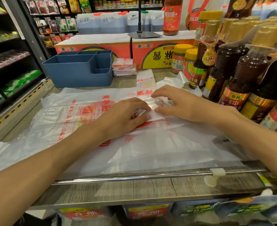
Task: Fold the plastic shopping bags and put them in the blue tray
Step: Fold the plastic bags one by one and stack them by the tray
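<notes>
Both hands, left hand (126, 115) and right hand (175, 101), press flat-fingered on the small folded bag (152, 110) between them, blue tray (79, 69) ahead-left, nearer the left.

one head-worn view, looking forward and down. it sits close above the left hand (126, 115) and right hand (178, 101).
</notes>
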